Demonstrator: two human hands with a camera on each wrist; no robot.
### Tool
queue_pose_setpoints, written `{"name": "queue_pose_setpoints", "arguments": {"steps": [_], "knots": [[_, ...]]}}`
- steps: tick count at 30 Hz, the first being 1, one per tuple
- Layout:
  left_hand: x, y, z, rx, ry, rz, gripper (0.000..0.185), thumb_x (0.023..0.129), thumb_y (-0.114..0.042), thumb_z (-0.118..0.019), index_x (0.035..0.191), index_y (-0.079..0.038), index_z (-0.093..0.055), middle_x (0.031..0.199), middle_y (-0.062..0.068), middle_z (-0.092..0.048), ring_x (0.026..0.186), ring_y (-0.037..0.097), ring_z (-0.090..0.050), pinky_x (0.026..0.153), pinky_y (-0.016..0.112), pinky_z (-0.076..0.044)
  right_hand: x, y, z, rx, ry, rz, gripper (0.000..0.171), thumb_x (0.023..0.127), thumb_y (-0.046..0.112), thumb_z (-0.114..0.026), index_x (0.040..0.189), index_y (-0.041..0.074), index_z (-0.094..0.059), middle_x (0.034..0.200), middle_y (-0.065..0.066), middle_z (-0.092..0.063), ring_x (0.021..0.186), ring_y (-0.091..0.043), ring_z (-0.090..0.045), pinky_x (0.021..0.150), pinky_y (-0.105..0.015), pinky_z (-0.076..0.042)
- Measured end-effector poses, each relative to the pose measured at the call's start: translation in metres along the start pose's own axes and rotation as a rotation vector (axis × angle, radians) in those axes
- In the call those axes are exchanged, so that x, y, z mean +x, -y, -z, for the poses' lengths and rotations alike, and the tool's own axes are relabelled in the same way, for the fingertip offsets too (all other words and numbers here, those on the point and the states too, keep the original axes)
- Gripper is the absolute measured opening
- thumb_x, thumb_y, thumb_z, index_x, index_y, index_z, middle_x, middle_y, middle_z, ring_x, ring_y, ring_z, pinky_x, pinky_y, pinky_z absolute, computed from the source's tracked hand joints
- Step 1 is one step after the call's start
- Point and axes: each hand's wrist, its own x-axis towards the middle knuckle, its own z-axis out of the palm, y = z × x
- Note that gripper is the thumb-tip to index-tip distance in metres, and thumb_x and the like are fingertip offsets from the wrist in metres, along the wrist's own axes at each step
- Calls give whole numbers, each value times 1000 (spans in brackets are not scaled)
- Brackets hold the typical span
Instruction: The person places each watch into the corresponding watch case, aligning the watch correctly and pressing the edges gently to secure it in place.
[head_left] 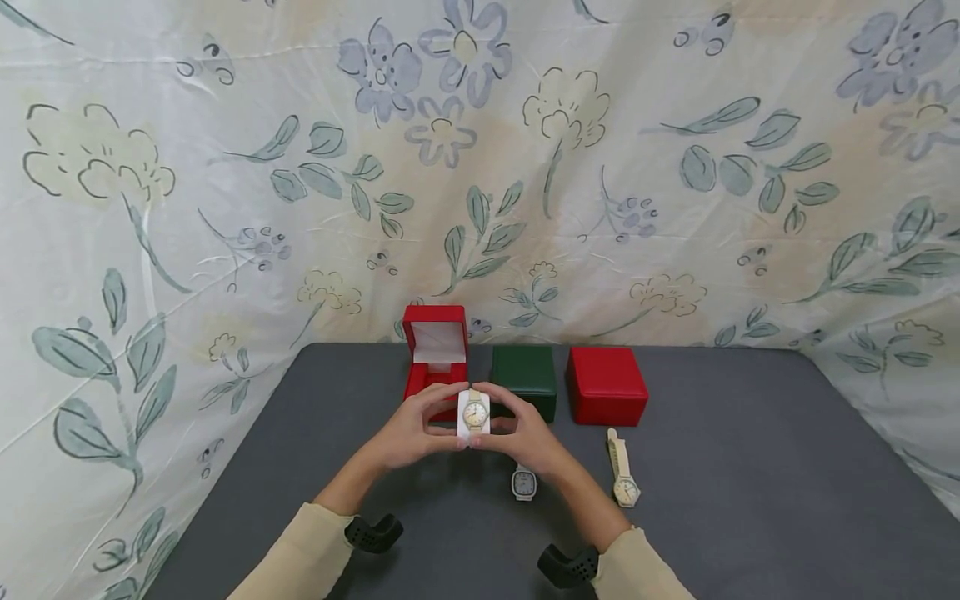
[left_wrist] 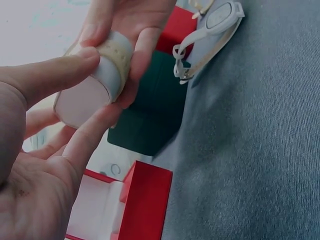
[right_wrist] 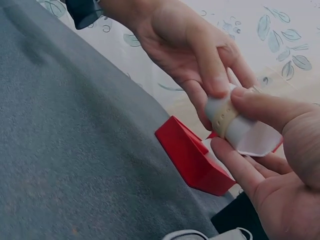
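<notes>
A wristwatch [head_left: 475, 413] with a round pale dial sits dial-up on a white watch cushion [left_wrist: 82, 102]. Its cream strap [right_wrist: 224, 119] wraps around the cushion, with the punched holes showing in both wrist views. My left hand [head_left: 408, 433] grips one end of the cushion between thumb and fingers. The other end is pinched by my right hand [head_left: 532, 437]. Both hands hold it up in front of an open red watch box [head_left: 435, 313] with a white-lined lid, overlapping the box's lower part in the head view.
Right of the open box stand a closed green box [head_left: 525, 367] and a closed red box [head_left: 607, 375]. A white watch with a squarish face [head_left: 524, 483] lies near my right wrist. Farther right is a cream-strapped watch [head_left: 624, 483] on the grey table [head_left: 720, 467]. Floral fabric [head_left: 480, 167] hangs behind.
</notes>
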Motion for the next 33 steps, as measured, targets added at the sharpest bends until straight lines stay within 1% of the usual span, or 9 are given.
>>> {"name": "queue_pose_setpoints", "arguments": {"steps": [6,8,11,13,15,18,24,28,33], "knots": [[2,-1,0,33,5,9,78,80,-14,-78,147,-13,-38,144,6,-43,134,34,-45,89,33,-56,0,0,-1,0,-30,-32,73,81,18,-77,145,24,-42,148,-2,-42,125,-32,-47,94,-37,-54],[3,-1,2,43,9,7,79,81,-13,-77,148,-13,-37,145,6,-41,133,34,-45,89,34,-56,0,0,-2,0,-26,-31,75,82,18,-77,146,24,-40,150,-3,-40,122,-33,-51,93,-37,-55],[2,-2,5,57,-1,6,79,81,-11,-77,148,-14,-36,145,8,-41,132,33,-47,90,34,-55,0,1,-6,-1,-30,-29,79,83,18,-76,150,25,-34,153,-6,-36,124,-35,-53,94,-38,-54],[1,-3,8,63,-9,8,78,81,-8,-76,148,-14,-36,146,10,-40,132,34,-47,90,35,-55,0,0,-10,2,-48,-20,81,84,17,-75,151,22,-30,155,-9,-33,127,-38,-52,96,-40,-52],[1,-5,11,74,-22,17,78,81,-6,-76,148,-14,-36,146,12,-41,131,35,-47,90,36,-55,0,0,-14,8,-83,-12,81,84,15,-75,152,19,-30,155,-12,-34,133,-37,-47,99,-42,-50],[2,-7,17,103,-40,33,77,81,-5,-76,147,-13,-36,145,14,-42,131,36,-48,89,36,-56,1,-1,-21,3,-135,8,74,86,11,-73,149,12,-35,153,-14,-39,137,-34,-44,101,-43,-48],[7,-8,30,176,-85,53,75,81,-4,-75,145,-9,-37,142,16,-43,129,39,-49,88,38,-56,7,-1,-33,-56,-230,47,51,91,5,-64,139,5,-50,141,-18,-53,130,-34,-52,99,-44,-49],[10,-7,37,206,-100,41,72,81,-2,-74,144,-6,-37,141,18,-40,130,41,-47,90,43,-55,13,-2,-39,-76,-265,41,43,93,5,-60,136,7,-54,139,-16,-55,127,-33,-55,99,-46,-48],[16,-1,44,226,-117,77,72,82,-3,-73,145,-6,-36,139,18,-39,131,42,-45,91,44,-55,18,-4,-47,-94,-285,7,42,95,5,-57,137,12,-55,141,-12,-54,125,-30,-57,101,-45,-48]]}}
